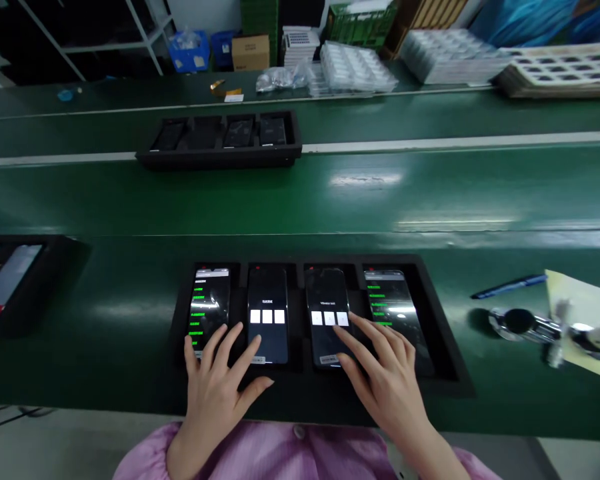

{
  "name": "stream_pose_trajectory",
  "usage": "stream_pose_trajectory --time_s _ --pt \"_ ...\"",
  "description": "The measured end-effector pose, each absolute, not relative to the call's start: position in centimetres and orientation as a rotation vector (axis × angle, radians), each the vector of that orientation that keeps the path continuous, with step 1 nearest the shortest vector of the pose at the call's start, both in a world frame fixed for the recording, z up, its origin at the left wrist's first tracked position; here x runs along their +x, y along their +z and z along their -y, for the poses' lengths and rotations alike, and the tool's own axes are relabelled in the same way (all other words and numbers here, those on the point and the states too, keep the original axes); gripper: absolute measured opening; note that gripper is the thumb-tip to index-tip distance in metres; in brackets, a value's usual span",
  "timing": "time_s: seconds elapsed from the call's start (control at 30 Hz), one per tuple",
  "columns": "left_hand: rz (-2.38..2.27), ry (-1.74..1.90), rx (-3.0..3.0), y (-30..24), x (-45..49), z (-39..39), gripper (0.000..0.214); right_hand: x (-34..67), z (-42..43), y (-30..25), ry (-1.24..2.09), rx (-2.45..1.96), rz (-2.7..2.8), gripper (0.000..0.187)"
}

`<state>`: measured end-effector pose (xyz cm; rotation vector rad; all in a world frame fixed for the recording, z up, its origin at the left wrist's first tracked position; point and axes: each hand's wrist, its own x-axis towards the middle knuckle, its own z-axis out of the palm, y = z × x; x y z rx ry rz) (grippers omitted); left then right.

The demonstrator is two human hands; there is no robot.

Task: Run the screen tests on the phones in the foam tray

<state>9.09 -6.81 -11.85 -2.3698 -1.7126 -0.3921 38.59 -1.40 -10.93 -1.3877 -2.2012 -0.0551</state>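
Green bench (pixel 125 320), running the full width, its surface glossy.

Far left: one black tray (pixel 50 280), cut off by the edge of view, holding pale flat items (pixel 10 273), one with a red patch near its lower end.

Left of centre, rear: one compartmented black carrier (pixel 220 160), dark flat devices lying inside. Behind it, a blue bin (pixel 190 53) and a brown carton (pixel 250 52).

Centre, front: one long black holder (pixel 450 387), four phones lying face up side by side, screens lit.
First phone (pixel 210 303): green list lines on black.
Left hand (pixel 217 390): fingers spread over the lower ends of the first and second phones; grip open, nothing grasped; exact contact cannot be told.
Second phone (pixel 267 293): three white squares in a row beneath a short caption.
Third phone (pixel 327 290): three white squares likewise, caption reading "Vibrator test".
Right hand (pixel 393 377): index and middle fingertips at the squares of the third phone, remaining fingers across the fourth; grip open, nothing grasped.
Fourth phone (pixel 393 300): green list lines, lower part partly covered.

Right: dark blue pen (pixel 510 287); below it, a shiny metal object (pixel 500 323), kind unclear; pale yellow sheet (pixel 575 287) at the edge.
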Motion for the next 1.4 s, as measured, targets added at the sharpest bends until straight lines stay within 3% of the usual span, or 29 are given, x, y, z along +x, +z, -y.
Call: stream_pose_trajectory --time_s 0.3,0.53,0.93,1.2,1.4 --pt "1.683 -0.439 -2.376 -12.1 8.9 6.8 0.045 42.7 1.0 -9.4 -0.181 -1.444 1.996 0.029" --pt "1.701 -0.502 -2.392 -12.4 8.9 6.7 0.040 47.4 2.4 -10.5 -0.063 -1.507 1.912 0.028" --pt "1.754 -0.386 -2.412 -11.8 8.6 6.9 0.044 47.7 2.5 -13.2 -0.058 -1.499 1.788 0.027" --pt "1.672 -0.423 -2.451 -10.4 12.3 3.0 0.050 47.8 3.0 -12.9 -0.053 -1.501 1.887 0.028" --pt "1.801 -0.737 -2.308 -10.9 9.7 4.4 0.052 48.2 3.6 -12.5 -0.132 -1.581 2.008 0.033"
